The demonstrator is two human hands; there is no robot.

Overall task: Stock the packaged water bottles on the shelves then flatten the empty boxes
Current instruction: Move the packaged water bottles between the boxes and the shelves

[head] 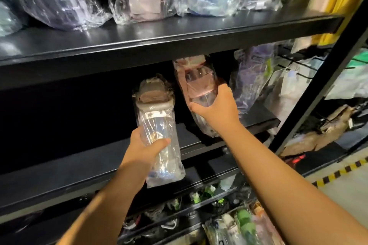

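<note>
Hands were both full, I saw: the left hand (144,150) gripped a bagged clear bottle (157,123) with a grey lid, upright before the middle shelf (69,167); the right hand (218,108) clasped a bagged pink bottle (196,83), tilted over that shelf, farther right

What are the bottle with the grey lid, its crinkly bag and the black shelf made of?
The bottle looks like clear hard plastic: you see through it. Its grey lid seems matte plastic. The bag is thin glossy plastic film, wrinkled with bright glints. The black shelf is probably painted metal or coated board, smooth and slightly shiny.
</note>
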